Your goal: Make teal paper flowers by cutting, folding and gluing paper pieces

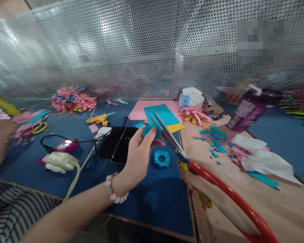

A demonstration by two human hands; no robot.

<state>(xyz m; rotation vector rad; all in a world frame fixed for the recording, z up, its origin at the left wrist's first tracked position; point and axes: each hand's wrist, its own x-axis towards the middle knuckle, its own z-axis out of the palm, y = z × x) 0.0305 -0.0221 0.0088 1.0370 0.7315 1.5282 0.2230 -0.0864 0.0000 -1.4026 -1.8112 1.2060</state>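
Between the thumb and fingers of my left hand is a small round piece of blue paper. My right hand is wrapped round the handles of a large pair of scissors with red and yellow grips. Their parted blades point up and away, right beside the paper's edge; I cannot tell whether they touch it. On the blue tabletop just below the paper lies a ruffled blue paper ring. Farther back are flat sheets of pink paper, blue paper and yellow paper.
Left of my hand lie black phones, a yellow glue gun and a corded power strip. Paper scraps, a tissue box and a purple cup stand right. Another person's arm is far left. Perforated metal borders the back.
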